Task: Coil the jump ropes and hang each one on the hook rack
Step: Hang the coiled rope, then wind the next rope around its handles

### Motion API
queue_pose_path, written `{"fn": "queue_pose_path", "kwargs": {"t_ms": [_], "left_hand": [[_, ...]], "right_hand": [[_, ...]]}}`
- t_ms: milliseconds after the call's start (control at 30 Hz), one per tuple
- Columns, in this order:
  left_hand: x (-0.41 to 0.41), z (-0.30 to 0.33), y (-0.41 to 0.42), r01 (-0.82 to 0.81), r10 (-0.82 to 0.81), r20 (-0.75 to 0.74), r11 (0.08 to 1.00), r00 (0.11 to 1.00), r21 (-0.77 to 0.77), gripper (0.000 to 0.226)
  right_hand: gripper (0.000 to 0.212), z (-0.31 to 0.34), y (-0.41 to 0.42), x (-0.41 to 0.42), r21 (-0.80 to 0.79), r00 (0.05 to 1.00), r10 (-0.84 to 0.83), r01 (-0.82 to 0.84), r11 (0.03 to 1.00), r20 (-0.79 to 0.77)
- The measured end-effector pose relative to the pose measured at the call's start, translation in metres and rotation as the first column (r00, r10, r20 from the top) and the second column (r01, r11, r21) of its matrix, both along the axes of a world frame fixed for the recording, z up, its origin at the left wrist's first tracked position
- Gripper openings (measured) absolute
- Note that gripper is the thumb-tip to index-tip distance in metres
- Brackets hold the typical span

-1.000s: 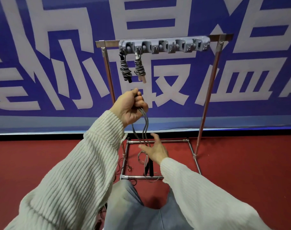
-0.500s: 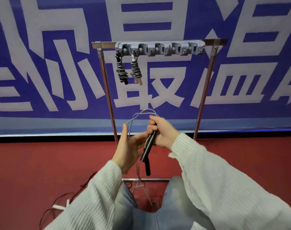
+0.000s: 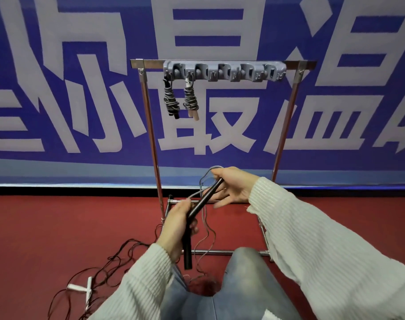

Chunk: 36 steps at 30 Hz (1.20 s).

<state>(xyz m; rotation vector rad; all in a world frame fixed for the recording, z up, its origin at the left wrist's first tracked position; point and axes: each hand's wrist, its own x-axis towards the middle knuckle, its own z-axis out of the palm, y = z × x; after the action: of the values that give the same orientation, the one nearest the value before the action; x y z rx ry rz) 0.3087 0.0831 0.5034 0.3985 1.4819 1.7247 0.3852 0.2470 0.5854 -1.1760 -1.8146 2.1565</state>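
Red floor (image 3: 58,227) underfoot, big blue banner (image 3: 81,88) with white characters behind, and the hook rack (image 3: 223,70) is our landmark, a grey strip of hooks on the top bar of a metal stand (image 3: 286,112). Hanging from the rack's 2 leftmost hooks: 1 coiled rope with black handles (image 3: 171,101), and just right of it 1 coiled rope with pale handles (image 3: 190,100). Both hang free below the rack.

Down below the rack, in front of the stand's base, the action is on a third jump rope (image 3: 205,181), grey cord with 2 black handles. The left hand (image 3: 177,224) has its grip closed around both handles, 1 handle (image 3: 187,252) pointing down toward the floor, the other handle (image 3: 205,197) angled up and to the right. The right hand (image 3: 231,187) meets that upper handle's tip with thumb and forefinger pinching there, the other fingers spread loosely; a loop of the grey cord arches over it. More cord trails down between the knees (image 3: 243,273).

Left of the stand's base, well below the rack, another rope with white handles (image 3: 81,288) lies loose on the floor, its dark thin cord sprawled in tangles.
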Motion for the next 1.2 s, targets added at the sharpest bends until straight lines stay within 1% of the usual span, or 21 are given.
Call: {"fn": "queue_pose_path", "kwargs": {"t_ms": [67,100,167,267,333,367,433,500,567,600,667,700,767,833,900,967,1000,1033,1100,1133,1200], "left_hand": [[-0.013,0.009,0.001,-0.100,0.099,-0.084,0.995,0.992,-0.016,0.029],[-0.019,0.013,0.002,-0.111,0.110,-0.095,0.994,0.989,-0.008,0.030],[-0.026,0.025,0.003,-0.079,0.079,-0.084,0.997,0.993,0.006,0.030],[-0.026,0.039,0.011,0.018,-0.021,-0.111,0.999,0.994,-0.029,0.029],[-0.019,0.044,0.015,0.086,-0.093,-0.152,0.995,0.984,-0.052,0.031],[-0.016,0.044,0.017,0.090,-0.101,-0.180,0.994,0.979,-0.064,0.032],[-0.011,0.044,0.016,0.068,-0.087,-0.232,0.994,0.969,-0.088,0.034],[-0.006,0.042,0.015,0.084,-0.099,-0.182,0.992,0.978,-0.090,0.036],[0.002,0.044,0.014,0.096,-0.099,-0.033,0.993,0.995,-0.072,0.041],[0.004,0.046,0.013,0.079,-0.079,-0.002,0.994,0.997,-0.071,0.046],[0.004,0.054,0.013,0.057,-0.061,-0.043,0.995,0.997,-0.076,0.055],[0.001,0.059,0.014,0.074,-0.081,-0.088,0.994,0.993,-0.080,0.059],[-0.006,0.071,0.014,0.134,-0.161,-0.199,0.980,0.967,-0.146,0.068],[-0.009,0.082,0.012,0.196,-0.262,-0.283,0.950,0.923,-0.241,0.072],[-0.012,0.087,0.015,0.234,-0.337,-0.358,0.925,0.871,-0.301,0.075],[-0.017,0.086,0.018,0.178,-0.363,-0.501,0.908,0.786,-0.380,0.085],[-0.021,0.084,0.020,0.129,-0.369,-0.565,0.899,0.738,-0.418,0.094],[-0.026,0.082,0.021,0.096,-0.375,-0.594,0.890,0.711,-0.447,0.105],[-0.032,0.079,0.022,0.122,-0.402,-0.552,0.872,0.731,-0.473,0.118],[-0.032,0.079,0.023,0.165,-0.427,-0.511,0.862,0.746,-0.480,0.123],[-0.029,0.081,0.026,0.230,-0.478,-0.473,0.841,0.740,-0.490,0.131]], "right_hand": [[0.024,-0.001,0.004,0.005,0.029,1.000,-0.025,0.025,0.999,0.003],[0.027,-0.002,0.003,0.007,0.060,1.000,-0.022,0.021,0.998,0.018],[0.035,-0.009,-0.003,0.006,0.103,0.997,-0.002,-0.006,0.995,0.074],[0.036,-0.019,-0.030,-0.005,0.095,0.999,-0.032,0.031,0.995,0.007],[0.031,-0.022,-0.046,-0.012,0.181,0.999,-0.020,0.028,0.983,-0.047],[0.032,-0.022,-0.054,-0.014,0.238,0.998,-0.006,0.019,0.971,-0.059],[0.042,-0.024,-0.062,-0.019,0.286,0.998,-0.024,0.039,0.957,-0.057],[0.058,-0.027,-0.062,-0.021,0.410,0.999,-0.050,0.038,0.911,0.019],[0.058,-0.032,-0.064,-0.020,0.497,0.999,0.002,-0.024,0.867,0.045],[0.055,-0.033,-0.063,-0.018,0.457,0.999,0.044,-0.046,0.888,0.015],[0.044,-0.032,-0.059,-0.012,0.300,0.985,0.106,-0.062,0.952,-0.133],[0.040,-0.030,-0.054,-0.007,0.311,0.968,0.153,-0.086,0.947,-0.199],[0.033,-0.030,-0.044,-0.001,0.398,0.943,0.252,-0.150,0.905,-0.217],[0.020,-0.032,-0.038,0.002,0.445,0.928,0.323,-0.214,0.870,-0.185],[0.020,-0.032,-0.036,0.003,0.526,0.934,0.318,-0.191,0.829,-0.164],[0.018,-0.025,-0.038,0.006,0.606,0.943,0.298,-0.153,0.781,-0.146],[0.018,-0.022,-0.037,0.007,0.618,0.950,0.279,-0.138,0.774,-0.137],[0.018,-0.019,-0.039,0.009,0.599,0.956,0.256,-0.121,0.791,-0.146],[0.031,-0.017,-0.042,0.006,0.561,0.969,0.215,-0.112,0.820,-0.121],[0.036,-0.020,-0.043,0.002,0.589,0.979,0.192,-0.112,0.800,-0.074],[0.036,-0.024,-0.051,-0.004,0.593,0.989,0.138,-0.083,0.801,-0.048]]}}
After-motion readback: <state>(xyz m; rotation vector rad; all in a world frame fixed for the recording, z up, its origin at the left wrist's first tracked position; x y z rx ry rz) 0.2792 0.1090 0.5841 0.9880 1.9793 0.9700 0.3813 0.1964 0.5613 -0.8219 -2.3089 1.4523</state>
